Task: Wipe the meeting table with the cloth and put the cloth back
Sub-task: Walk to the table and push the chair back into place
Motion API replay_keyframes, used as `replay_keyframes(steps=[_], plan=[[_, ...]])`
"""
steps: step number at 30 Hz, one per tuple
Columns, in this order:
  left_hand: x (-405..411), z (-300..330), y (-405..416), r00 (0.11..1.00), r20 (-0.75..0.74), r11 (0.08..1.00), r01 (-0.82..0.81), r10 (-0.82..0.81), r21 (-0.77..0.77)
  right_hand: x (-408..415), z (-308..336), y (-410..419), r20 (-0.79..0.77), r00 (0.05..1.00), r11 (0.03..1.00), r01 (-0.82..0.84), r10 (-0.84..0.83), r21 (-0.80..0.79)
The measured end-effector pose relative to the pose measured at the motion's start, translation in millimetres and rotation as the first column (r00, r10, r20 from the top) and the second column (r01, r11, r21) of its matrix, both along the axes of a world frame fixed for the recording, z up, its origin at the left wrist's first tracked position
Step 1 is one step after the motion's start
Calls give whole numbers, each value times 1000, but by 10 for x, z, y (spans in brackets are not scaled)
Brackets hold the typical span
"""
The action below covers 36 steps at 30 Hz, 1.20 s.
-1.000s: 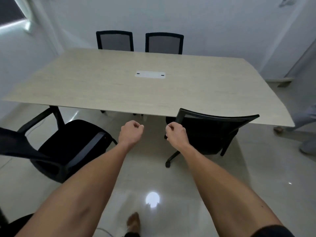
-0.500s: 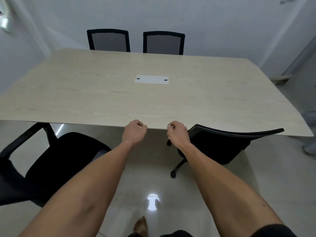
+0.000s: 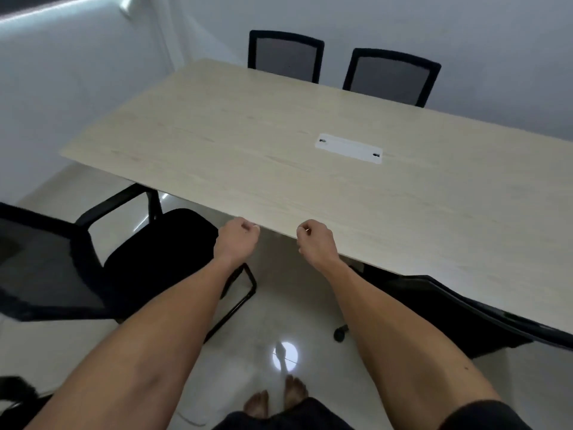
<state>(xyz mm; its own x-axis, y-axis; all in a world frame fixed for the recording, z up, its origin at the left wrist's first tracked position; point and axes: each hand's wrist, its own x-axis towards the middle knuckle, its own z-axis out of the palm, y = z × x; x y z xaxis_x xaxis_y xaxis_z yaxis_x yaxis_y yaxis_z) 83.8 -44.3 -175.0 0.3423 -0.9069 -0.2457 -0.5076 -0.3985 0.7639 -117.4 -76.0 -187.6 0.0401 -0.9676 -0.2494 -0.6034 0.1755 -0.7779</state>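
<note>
A long pale wood meeting table (image 3: 248,150) fills the middle of the view, with a white cable hatch (image 3: 348,148) set into its top. My left hand (image 3: 237,240) is curled into a loose fist just short of the table's near edge. My right hand (image 3: 316,242) is curled the same way, a little to the right, at that edge. Both fists hold nothing. No cloth is in view.
A black armchair (image 3: 148,252) stands at the left under the table's near edge, another black chair (image 3: 465,311) at the right. Two mesh-backed chairs (image 3: 285,55) (image 3: 390,76) sit at the far side. Glossy floor (image 3: 273,321) and my bare feet (image 3: 276,398) are below.
I have stepped up to the table and my view has turned left. Both fists have reached the near edge. They stay closed and hold nothing.
</note>
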Motion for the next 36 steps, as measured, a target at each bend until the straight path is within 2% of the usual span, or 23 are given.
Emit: replay_keyframes(steps=[5,10,14,20,24,26,28,32,36], plan=[[472,-25,206,973,-10,973,-233,233,1,467,-41,-216,-21,976,976,-219,219,3],[879,-138,619,891,-3,891,-453,453,13,1016,-256,-334,-97,889,893,-450,447,-5],[1284,-357,1137,776,19,774,-631,631,63,1527,-499,-236,-96,793,798,-603,602,19],[1662,-623,1802,621,47,613,-781,783,120,2168,-866,-33,-90,693,698,-705,715,124],[1830,-800,2059,470,38,464,-880,882,107,2529,-1214,21,-197,560,592,-777,805,215],[1888,-819,2088,435,2,435,-900,900,42,2639,-1402,28,-247,497,553,-785,832,279],[1966,-860,2083,431,-23,431,-902,902,9,2723,-1617,33,-291,444,524,-787,848,326],[2156,-1030,2015,493,-20,491,-869,870,-57,2849,-2024,22,-373,312,450,-807,874,381],[2259,-1243,1930,589,53,590,-795,806,-140,2933,-2310,-24,-459,161,382,-812,874,442]])
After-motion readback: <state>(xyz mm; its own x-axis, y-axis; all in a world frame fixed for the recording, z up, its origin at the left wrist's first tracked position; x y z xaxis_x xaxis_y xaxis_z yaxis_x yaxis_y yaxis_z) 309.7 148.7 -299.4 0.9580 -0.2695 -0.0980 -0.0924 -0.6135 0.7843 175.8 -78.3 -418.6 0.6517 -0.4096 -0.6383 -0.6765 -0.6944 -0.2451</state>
